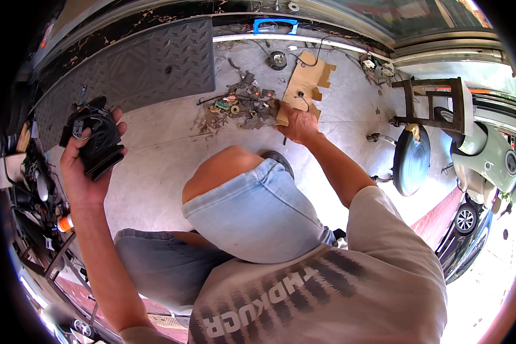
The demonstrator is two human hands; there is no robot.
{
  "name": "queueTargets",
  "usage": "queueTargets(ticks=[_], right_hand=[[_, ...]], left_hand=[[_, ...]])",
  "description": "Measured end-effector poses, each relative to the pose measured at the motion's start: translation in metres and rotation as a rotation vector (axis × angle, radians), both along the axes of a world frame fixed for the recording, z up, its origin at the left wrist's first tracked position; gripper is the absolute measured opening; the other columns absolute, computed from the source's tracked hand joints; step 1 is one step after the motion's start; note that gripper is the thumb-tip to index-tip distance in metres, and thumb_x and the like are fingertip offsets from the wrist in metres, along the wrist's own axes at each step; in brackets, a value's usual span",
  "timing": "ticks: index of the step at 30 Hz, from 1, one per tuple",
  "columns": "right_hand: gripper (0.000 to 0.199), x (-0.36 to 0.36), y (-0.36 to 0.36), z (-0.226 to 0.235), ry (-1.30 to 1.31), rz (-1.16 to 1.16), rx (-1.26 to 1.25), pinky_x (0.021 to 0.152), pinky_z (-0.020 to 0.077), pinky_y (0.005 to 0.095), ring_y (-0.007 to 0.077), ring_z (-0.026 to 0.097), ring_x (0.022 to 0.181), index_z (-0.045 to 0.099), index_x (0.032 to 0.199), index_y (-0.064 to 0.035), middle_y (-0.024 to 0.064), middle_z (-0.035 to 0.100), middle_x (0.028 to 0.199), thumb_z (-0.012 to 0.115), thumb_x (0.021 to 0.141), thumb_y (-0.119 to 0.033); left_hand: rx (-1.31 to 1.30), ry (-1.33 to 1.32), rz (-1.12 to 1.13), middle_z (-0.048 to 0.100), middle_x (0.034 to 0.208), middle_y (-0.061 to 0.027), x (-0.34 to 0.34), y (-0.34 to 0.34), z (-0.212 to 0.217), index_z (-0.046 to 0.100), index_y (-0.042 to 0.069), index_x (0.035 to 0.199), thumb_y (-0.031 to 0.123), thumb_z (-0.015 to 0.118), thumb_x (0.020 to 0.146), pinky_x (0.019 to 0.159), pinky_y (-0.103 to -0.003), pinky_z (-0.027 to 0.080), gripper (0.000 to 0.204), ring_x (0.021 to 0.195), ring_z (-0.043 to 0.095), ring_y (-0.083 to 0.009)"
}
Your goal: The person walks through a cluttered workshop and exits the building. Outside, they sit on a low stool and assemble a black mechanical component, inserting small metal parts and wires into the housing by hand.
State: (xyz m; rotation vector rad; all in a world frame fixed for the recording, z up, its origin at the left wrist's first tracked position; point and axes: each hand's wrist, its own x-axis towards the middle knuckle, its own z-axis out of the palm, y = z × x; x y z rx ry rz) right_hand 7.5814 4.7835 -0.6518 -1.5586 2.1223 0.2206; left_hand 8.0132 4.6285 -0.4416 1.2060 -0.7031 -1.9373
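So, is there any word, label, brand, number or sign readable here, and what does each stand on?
Grey T-shirt: large pale capital letters over a dark striped print; legible, but I don't copy the wording.
Orange-and-white container at the left: too small to read.
Cardboard piece by the right hand: no lettering visible.
Black plastic part in the left hand: no readable marking.
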Motion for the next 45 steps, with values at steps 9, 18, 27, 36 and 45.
queueTargets(ticks=[9, 18, 27, 36, 45], right_hand=[[0.05, -0.032, 0.012, 0.002, 0.041, -0.027, 0.049, 0.092, 0.0538, 0.048, 0.0371, 0.068, 0.109, 0.057, 0.132, -0.0159, 0.0171, 0.071, 0.115, 0.066, 0.087, -0.037], [0.052, -0.003, -0.031, -0.006, -0.159, -0.014, -0.247, 0.093, 0.0539, 0.0449, 0.0349, 0.067, 0.109, 0.063, 0.129, -0.0128, 0.017, 0.069, 0.117, 0.072, 0.086, -0.041], [0.056, 0.042, -0.065, -0.03, -0.115, 0.093, -0.152, 0.097, 0.0522, 0.0456, 0.0342, 0.062, 0.12, 0.059, 0.133, -0.015, 0.013, 0.062, 0.128, 0.075, 0.084, -0.036], [0.031, 0.048, -0.072, -0.047, -0.12, 0.098, -0.175, 0.094, 0.0537, 0.0456, 0.0335, 0.065, 0.112, 0.069, 0.112, -0.0144, 0.0115, 0.065, 0.121, 0.068, 0.085, -0.03], [0.029, 0.032, -0.077, -0.035, -0.365, -0.038, -0.335, 0.084, 0.0545, 0.0429, 0.0313, 0.07, 0.095, 0.071, 0.097, -0.0072, 0.014, 0.072, 0.099, 0.071, 0.079, -0.031]], left_hand=[[-0.02, 0.02, -0.024, 0.055, 0.143, -0.027, 0.001, 0.003, 0.004, 0.044, 0.003, 0.15, 0.023, 0.056, 0.09, 0.079, -0.044, 0.061, 0.064, 0.121, 0.063, -0.0372], [-0.032, -0.019, -0.045, 0.052, 0.145, -0.0284, -0.003, 0.002, 0.004, 0.041, 0.002, 0.15, 0.023, 0.057, 0.091, 0.078, -0.043, 0.064, 0.065, 0.124, 0.061, -0.0379], [-0.05, -0.09, -0.003, 0.054, 0.143, -0.0282, 0.008, 0.016, 0.012, 0.041, 0.003, 0.151, 0.023, 0.055, 0.091, 0.077, -0.042, 0.064, 0.064, 0.123, 0.063, -0.0372], [-0.067, -0.114, -0.034, 0.057, 0.142, -0.0264, 0.011, 0.02, 0.015, 0.042, 0.004, 0.151, 0.026, 0.057, 0.092, 0.077, -0.04, 0.063, 0.064, 0.121, 0.065, -0.0353], [-0.064, -0.143, -0.04, 0.059, 0.139, -0.0244, 0.007, 0.02, 0.016, 0.044, 0.004, 0.15, 0.026, 0.06, 0.091, 0.074, -0.038, 0.062, 0.065, 0.119, 0.066, -0.0331]])
